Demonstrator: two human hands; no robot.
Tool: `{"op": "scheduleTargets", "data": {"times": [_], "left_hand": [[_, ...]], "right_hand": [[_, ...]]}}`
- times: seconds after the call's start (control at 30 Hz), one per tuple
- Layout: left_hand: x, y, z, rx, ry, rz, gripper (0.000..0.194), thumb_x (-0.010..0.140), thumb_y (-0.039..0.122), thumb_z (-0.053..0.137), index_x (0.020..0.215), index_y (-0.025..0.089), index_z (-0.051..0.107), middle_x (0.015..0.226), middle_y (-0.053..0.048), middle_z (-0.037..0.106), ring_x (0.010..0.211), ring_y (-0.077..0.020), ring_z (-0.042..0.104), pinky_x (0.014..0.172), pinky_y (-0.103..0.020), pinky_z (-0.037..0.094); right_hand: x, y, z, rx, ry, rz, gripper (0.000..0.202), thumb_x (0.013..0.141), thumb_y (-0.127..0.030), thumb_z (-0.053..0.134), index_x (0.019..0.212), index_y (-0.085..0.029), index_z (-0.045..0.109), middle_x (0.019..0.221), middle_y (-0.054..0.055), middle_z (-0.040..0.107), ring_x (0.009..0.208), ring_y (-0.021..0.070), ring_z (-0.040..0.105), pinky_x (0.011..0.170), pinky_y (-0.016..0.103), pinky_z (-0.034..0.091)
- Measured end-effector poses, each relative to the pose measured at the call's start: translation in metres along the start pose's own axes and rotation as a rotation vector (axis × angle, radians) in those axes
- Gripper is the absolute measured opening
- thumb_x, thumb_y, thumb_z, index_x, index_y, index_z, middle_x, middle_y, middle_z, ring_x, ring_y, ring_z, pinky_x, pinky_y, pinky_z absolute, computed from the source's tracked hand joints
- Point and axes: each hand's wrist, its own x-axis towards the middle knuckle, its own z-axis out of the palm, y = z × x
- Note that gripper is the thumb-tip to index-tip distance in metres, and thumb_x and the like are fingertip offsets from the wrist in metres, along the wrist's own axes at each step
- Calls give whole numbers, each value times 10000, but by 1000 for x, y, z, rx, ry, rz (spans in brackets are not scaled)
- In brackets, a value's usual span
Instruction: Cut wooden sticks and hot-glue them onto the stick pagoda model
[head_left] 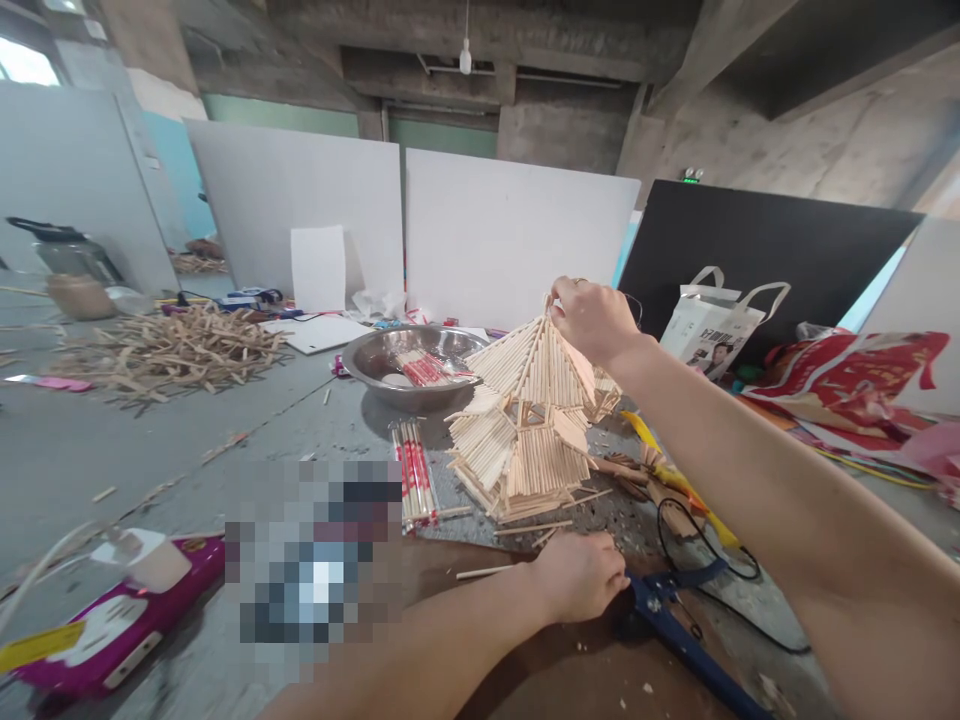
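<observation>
A tiered model of thin wooden sticks [536, 420] stands on the floor in the middle, with a pointed roof above a wider lower tier. At its peak is my right hand [589, 315], fingers pinched together at the tip; whatever lies between them is hidden. My left hand [581, 577] is low in front of the model, its fingers curled near the handle of a blue tool [675, 610]. What the left fingers hold, if anything, cannot be made out. Loose sticks [534, 528] lie between that hand and the model's base.
Behind are a metal bowl [409, 370] and packaged sticks [414, 470]. A wood-strip pile [187, 350] and purple power strip [127, 620] lie left. At right are a white bag [709, 325], red bag [855, 380], black cable [757, 620] and yellow item [675, 480]. Upright boards [517, 230] stand behind.
</observation>
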Motion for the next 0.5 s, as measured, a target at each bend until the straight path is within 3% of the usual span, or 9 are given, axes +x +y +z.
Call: {"op": "scheduleTargets", "data": {"times": [0.5], "left_hand": [[0,0,-3,-9,-20,-1,277,801,350,357,758,185,576,789,-18,590,631,-127,572,485,-204,422]], "right_hand": [[0,9,8,240,66,21,184,744,-213,440,884,-170,551,789,66,625,669,172,547,524,277,325]]}}
